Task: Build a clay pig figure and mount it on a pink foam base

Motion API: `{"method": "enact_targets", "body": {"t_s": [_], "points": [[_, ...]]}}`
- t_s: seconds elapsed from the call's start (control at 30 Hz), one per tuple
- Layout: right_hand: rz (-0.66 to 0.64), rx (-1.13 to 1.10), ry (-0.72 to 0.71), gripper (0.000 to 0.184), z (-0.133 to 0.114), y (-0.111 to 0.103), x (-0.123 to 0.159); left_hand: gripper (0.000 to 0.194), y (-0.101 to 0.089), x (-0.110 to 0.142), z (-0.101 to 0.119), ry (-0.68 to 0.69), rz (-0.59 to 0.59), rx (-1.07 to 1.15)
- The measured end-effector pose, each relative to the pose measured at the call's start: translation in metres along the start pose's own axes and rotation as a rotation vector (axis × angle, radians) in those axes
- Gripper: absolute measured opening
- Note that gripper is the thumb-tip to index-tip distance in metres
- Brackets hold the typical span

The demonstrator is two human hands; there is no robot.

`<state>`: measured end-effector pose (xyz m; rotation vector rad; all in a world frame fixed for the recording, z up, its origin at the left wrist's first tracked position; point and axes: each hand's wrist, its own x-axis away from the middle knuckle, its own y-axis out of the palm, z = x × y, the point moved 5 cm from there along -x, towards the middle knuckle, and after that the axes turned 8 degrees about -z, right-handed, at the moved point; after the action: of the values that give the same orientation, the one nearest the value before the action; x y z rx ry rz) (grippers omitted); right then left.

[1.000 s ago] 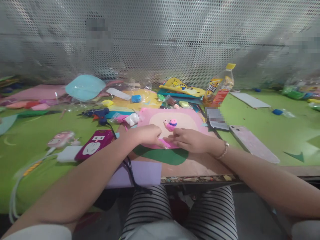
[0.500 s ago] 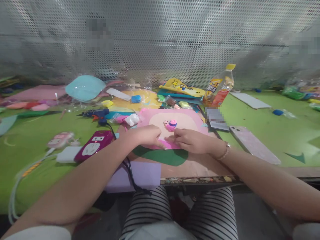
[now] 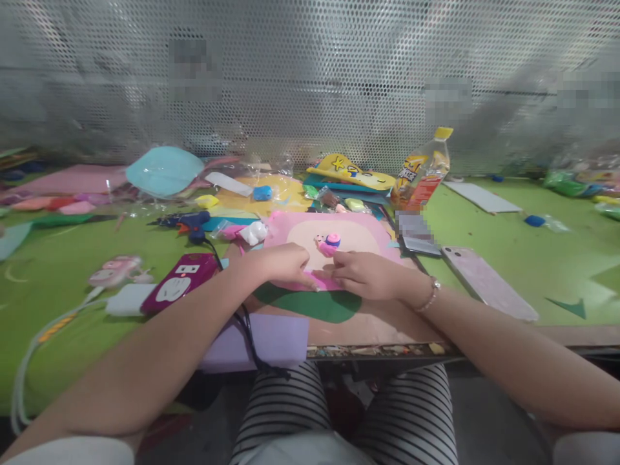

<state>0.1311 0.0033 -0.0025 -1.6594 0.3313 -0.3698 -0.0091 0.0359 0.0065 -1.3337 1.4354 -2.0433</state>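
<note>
My left hand (image 3: 281, 263) and my right hand (image 3: 364, 274) meet fingertip to fingertip at the near edge of a pink foam sheet (image 3: 372, 229) with a cream oval. Both hands' fingers are curled and pinched on a small pink piece (image 3: 322, 279) lying between them on the sheet. Just beyond the fingers sits a small pink clay figure with a blue top (image 3: 328, 243). A dark green foam shape (image 3: 314, 303) lies under the sheet's near edge. My right wrist wears a bead bracelet (image 3: 429, 296).
On the green table (image 3: 508, 245) are a blue glue gun (image 3: 188, 223) with a black cord, a magenta case (image 3: 180, 281), a white charger (image 3: 126, 299), a phone (image 3: 488, 281), a drink bottle (image 3: 422, 172), clay lumps and foam sheets. A perforated metal screen (image 3: 310, 77) backs the table.
Both hands stay pinched together at the sheet's near edge; the fingers shift only slightly. The view has drifted a little.
</note>
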Motion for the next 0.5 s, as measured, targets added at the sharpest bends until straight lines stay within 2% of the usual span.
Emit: {"method": "enact_targets", "body": {"t_s": [0.2, 0.3, 0.4, 0.5], "points": [[-0.034, -0.014, -0.02, 0.036, 0.002, -0.011, 0.009, 0.053, 0.0, 0.0, 0.001, 0.015, 0.0, -0.016], [-0.004, -0.075, -0.057, 0.04, 0.003, -0.014, 0.01, 0.051, -0.001, 0.001, 0.001, 0.01, 0.007, -0.015], [0.052, -0.071, -0.066, 0.042, 0.003, -0.011, 0.005, 0.053, -0.001, 0.001, 0.002, 0.012, -0.001, -0.011], [0.034, -0.003, -0.04, 0.041, 0.004, -0.003, -0.001, 0.051, -0.001, 0.0, 0.001, 0.017, 0.003, -0.004]]}}
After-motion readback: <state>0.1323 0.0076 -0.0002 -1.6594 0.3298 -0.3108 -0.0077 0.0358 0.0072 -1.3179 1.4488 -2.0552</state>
